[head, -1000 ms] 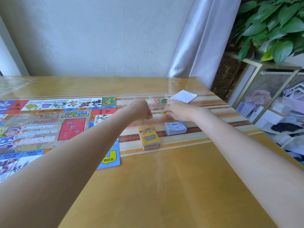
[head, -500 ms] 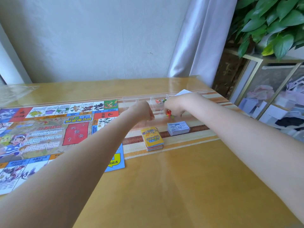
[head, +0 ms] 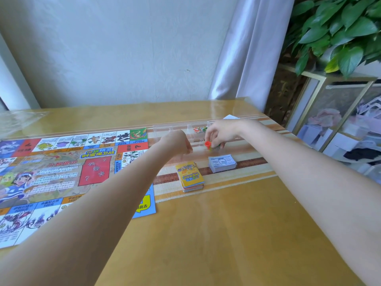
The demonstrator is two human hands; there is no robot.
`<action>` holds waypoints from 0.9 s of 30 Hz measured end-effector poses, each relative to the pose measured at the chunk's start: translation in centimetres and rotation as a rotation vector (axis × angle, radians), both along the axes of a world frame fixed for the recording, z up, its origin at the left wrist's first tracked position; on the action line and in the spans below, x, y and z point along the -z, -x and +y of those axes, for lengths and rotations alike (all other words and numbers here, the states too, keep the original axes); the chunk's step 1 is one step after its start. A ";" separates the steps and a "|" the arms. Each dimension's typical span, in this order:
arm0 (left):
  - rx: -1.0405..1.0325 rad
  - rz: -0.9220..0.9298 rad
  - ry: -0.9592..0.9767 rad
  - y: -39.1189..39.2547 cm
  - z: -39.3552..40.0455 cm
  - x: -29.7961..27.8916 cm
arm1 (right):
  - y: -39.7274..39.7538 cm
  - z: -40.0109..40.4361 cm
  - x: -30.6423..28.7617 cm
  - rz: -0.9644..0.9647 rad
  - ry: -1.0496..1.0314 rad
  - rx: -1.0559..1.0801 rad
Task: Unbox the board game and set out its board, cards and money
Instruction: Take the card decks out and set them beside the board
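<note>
Leftmost, the game board [head: 61, 172] lies flat and unfolded on the wooden table [head: 206, 234], well to the left of both sets of fingers. Next, the left hand [head: 175, 144] is curled into a loose fist against the near wall of a clear plastic tray [head: 179, 129]; its fingers are turned away from the camera, so whether they actually pinch the tray cannot be told. Just below that fist, toward the person, sits the card deck [head: 190, 176] with its yellow back up. Further right, the right hand [head: 221, 134] reaches down into the tray, its fingertips pressed together around a small red game piece [head: 207, 144]. Directly under those fingertips, nearer the person, rests the stack of paper money [head: 222, 163], close beside the card deck but apart from it.
</note>
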State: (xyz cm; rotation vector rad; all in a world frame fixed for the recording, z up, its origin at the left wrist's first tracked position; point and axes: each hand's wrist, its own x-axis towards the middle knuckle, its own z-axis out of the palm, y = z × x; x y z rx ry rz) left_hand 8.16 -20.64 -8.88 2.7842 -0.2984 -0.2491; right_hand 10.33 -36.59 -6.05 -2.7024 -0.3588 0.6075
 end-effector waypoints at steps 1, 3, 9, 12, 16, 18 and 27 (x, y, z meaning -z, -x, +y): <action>0.000 -0.001 0.000 0.0 0.0 0.0 | 0.0 0.4 -0.1 0.012 0.032 0.000; 0.001 -0.002 -0.002 0.0 0.0 0.0 | 0.0 0.9 -0.3 0.028 0.074 0.010; -0.010 0.010 -0.013 0.1 0.0 -0.1 | 0.0 1.1 -0.2 0.041 0.039 0.075; 0.003 0.006 -0.002 0.2 0.0 -0.1 | -0.1 0.6 0.2 0.009 0.049 0.056; 0.006 0.020 -0.004 0.2 0.0 -0.3 | 0.0 -0.2 0.2 0.023 -0.071 0.074; 0.004 0.027 -0.013 0.1 0.0 -0.3 | 0.3 -0.6 0.3 -0.022 -0.171 0.091; -0.006 0.037 -0.007 -0.2 0.1 -0.1 | 1.0 -5.1 1.7 -0.270 0.070 0.254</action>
